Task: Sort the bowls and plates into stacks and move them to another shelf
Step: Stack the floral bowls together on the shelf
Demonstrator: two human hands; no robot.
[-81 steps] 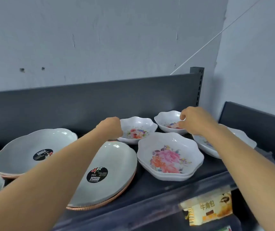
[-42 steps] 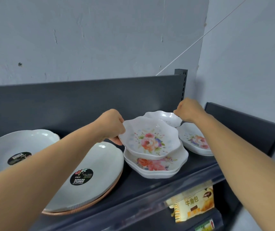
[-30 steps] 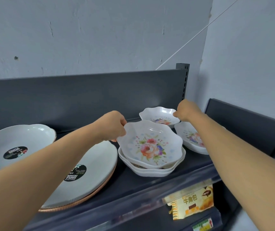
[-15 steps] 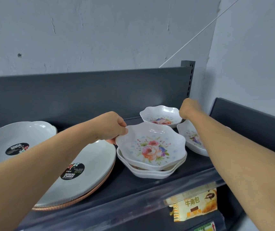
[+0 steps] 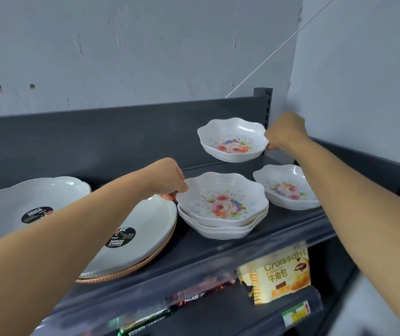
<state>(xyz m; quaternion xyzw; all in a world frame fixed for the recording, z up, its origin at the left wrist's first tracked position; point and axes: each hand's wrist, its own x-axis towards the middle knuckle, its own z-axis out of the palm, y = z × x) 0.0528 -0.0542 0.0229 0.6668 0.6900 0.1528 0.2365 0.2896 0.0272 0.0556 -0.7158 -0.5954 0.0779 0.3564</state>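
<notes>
One floral bowl [image 5: 233,141] in right hand [image 5: 285,132]

"Croissant" on yellow snack packet [image 5: 281,278], "SIMPLE DESIGN" on plate sticker [image 5: 120,237]

Two bare forearms, no sleeves in view, left hand [image 5: 167,177] and right hand [image 5: 285,132] without gloves, rings or watch

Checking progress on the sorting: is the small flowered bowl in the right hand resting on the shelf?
No. The right hand holds the bowl by its rim in the air, clear of the shelf.
</notes>
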